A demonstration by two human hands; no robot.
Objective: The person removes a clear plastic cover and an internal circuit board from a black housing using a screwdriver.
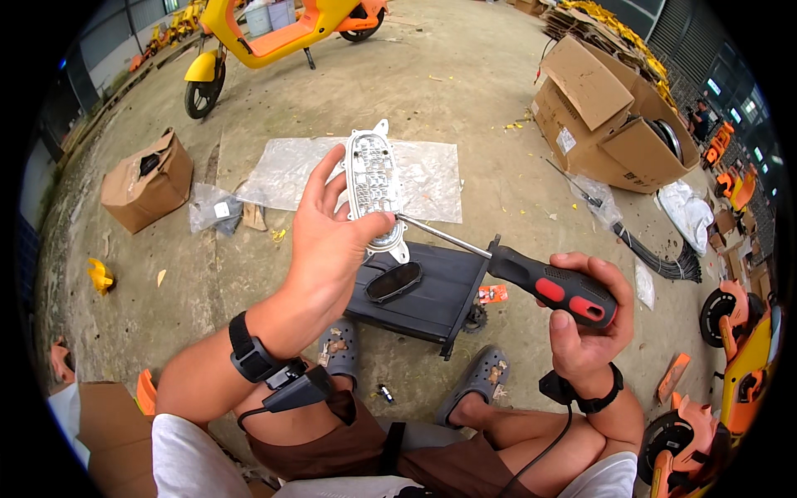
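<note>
My left hand [332, 212] grips an oval headlight unit [372, 178] by its edges, thumb on the lower right side and fingers behind the left. The unit has a clear, ribbed face and white mounting tabs. A screwdriver [548, 286] with a black and red handle lies in my closed right hand [594, 311]. Its metal shaft slants up to the left, and the tip meets the right edge of the headlight unit beside my left thumb; I cannot make out a screw there. Below, a dark oval lens cover [393, 282] rests on a black plastic panel [440, 303].
A clear plastic sheet [432, 178] lies on the concrete beyond my hands. Cardboard boxes stand at the left [149, 183] and right [598, 116]. A yellow scooter [274, 41] is parked ahead. Black cables [660, 257] lie right, and orange scooter parts [689, 432] crowd the lower right.
</note>
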